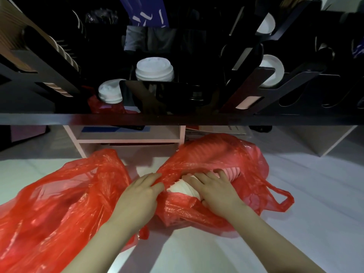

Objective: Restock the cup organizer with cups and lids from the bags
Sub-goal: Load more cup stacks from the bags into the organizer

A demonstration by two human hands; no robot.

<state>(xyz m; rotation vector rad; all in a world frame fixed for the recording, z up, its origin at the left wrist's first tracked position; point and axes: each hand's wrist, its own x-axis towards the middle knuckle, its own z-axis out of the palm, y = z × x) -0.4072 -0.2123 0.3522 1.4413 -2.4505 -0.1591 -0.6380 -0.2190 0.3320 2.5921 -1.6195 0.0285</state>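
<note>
Pinch of left hand [141, 194] on red bag [226, 152] rim; right hand [212, 190] flat, uncurled, atop white cup stack [183, 188] inside.

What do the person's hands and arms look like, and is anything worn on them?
No sleeves or gloves show: the left hand and the right hand are bare up the arms. The right hand wears a thin ring. No watch or bracelet shows.
</note>
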